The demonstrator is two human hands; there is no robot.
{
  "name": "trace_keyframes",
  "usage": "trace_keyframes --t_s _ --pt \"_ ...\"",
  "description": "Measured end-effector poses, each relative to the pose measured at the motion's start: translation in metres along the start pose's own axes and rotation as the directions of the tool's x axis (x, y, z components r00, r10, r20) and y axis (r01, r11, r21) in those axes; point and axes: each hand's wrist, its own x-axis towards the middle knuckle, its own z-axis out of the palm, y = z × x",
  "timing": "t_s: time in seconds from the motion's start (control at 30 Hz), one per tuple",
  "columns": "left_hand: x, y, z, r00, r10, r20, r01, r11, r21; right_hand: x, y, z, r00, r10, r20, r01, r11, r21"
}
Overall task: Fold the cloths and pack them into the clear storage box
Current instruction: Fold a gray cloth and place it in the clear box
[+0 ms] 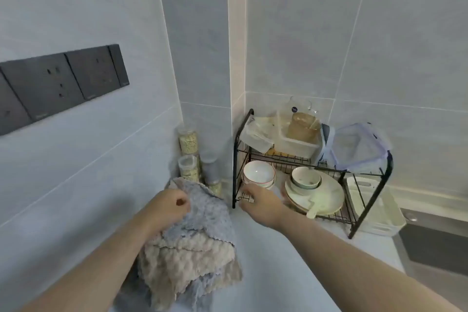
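Pale tiled corner, white counter (266,248). Grey and beige cloths (192,248) lie heaped and unfolded on the counter at lower left; the left hand (168,206) pinches the top grey cloth, fingers closed on it. The right hand (260,204) reaches to the black dish rack (314,175), fingers curled at its lower front rail, just beside the stacked bowls (258,175); whether they grip is unclear. Risk: a tug could jolt the bowls and plates (319,195). A clear lidded box (354,147) sits on the rack's upper tier.

The person's two forearms are bare from the frame's lower edge to the wrists, with no sleeves showing. The left hand (169,206) and right hand (262,206) are bare.
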Motion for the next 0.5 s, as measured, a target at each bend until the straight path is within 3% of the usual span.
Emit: trace_keyframes --t_s 0.13,0.27,0.4,0.5 --pt "0.027 -0.05 0.038 0.964 -0.014 0.264 -0.05 0.97 0.237 0.03 0.02 0.061 0.975 0.151 0.162 -0.134 0.985 -0.11" --pt "0.037 -0.079 0.056 0.942 0.004 0.335 -0.132 0.924 0.36 0.047 0.035 0.109 0.946 0.21 0.246 -0.178 0.973 -0.146" --pt "0.044 -0.103 0.061 0.928 0.101 0.359 -0.209 0.938 0.278 0.053 0.044 0.135 0.935 0.256 0.247 -0.231 0.965 -0.125" --pt "0.046 -0.108 0.061 0.941 0.134 0.312 -0.211 0.95 0.228 0.056 0.047 0.141 0.95 0.269 0.159 -0.268 0.963 -0.029"
